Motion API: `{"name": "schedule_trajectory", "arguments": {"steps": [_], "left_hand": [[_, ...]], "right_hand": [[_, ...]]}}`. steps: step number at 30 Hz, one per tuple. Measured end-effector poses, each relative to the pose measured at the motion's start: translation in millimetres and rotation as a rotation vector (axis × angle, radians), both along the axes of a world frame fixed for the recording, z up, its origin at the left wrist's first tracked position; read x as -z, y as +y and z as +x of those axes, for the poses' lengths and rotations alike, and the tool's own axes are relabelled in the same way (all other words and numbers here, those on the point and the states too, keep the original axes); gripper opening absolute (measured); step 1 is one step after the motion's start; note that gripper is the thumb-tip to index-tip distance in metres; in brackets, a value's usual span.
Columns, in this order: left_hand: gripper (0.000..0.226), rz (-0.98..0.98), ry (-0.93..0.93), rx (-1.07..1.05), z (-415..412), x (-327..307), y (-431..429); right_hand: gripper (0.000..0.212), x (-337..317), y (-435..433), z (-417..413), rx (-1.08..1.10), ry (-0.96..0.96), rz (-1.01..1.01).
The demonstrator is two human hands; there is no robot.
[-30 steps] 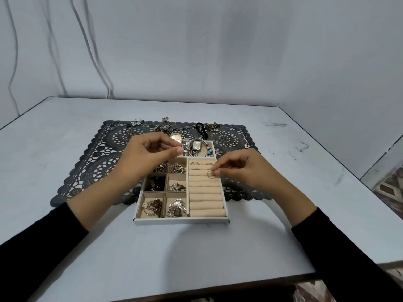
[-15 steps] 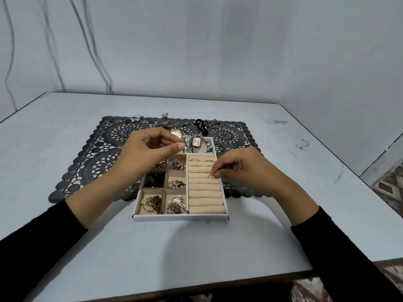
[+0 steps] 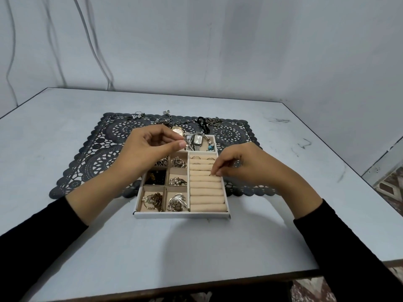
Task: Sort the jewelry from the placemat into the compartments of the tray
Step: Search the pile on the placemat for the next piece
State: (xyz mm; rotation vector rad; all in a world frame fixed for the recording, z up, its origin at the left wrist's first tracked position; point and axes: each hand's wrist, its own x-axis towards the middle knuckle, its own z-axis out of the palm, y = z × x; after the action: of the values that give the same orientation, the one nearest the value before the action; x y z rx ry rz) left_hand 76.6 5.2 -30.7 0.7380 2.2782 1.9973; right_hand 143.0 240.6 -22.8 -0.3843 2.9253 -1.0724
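We see the right hand (image 3: 244, 165) low over the tray's (image 3: 181, 215) ring rolls (image 3: 207, 194). Its thumb and forefinger are curled into a pinch on a thin ring (image 3: 211, 174). The ring sits right at the fingertips, touching the groove between two beige rolls in the upper half of that compartment, near its right wall. Two rows farther back, seated rings (image 3: 196, 158) stand in the grooves.

The left hand (image 3: 150, 149) hangs above the tray's far left compartments, with thumb and forefinger closed on a small silvery piece (image 3: 185, 140). We cannot tell for sure whether it is a ring. It lies at the very tip of the pinch, above the far compartment where a rectangular-faced watch (image 3: 198, 140) rests.

The small left compartments hold brooches (image 3: 177, 202) and clusters of jewelry.

The tray sits on the near edge of a dark lace placemat (image 3: 91, 162) on the pale table (image 3: 196, 253). A gold round watch (image 3: 177, 130) lies just behind the tray. Chains (image 3: 187, 122) and loose rings (image 3: 113, 118) lie along the mat's far edge.
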Motion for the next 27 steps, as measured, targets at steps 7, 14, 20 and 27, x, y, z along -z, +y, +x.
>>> {"name": "schedule_trajectory", "arguments": {"steps": [7,14,20,27], "left_hand": [[0.017,-0.013,0.000,-0.004,2,-2,0],[0.019,-0.032,0.006,0.002,0,0,-2],[0.016,-0.039,0.015,0.010,2,-1,-1],[0.014,-0.082,0.026,0.058,5,1,2]], "right_hand": [[0.014,-3,-4,-7,-0.002,-0.038,0.061],[0.015,-5,-6,-9,-0.008,-0.059,0.112],[0.013,-6,-4,-11,-0.014,-0.085,0.040],[0.019,3,18,-12,0.239,0.048,-0.476]]}}
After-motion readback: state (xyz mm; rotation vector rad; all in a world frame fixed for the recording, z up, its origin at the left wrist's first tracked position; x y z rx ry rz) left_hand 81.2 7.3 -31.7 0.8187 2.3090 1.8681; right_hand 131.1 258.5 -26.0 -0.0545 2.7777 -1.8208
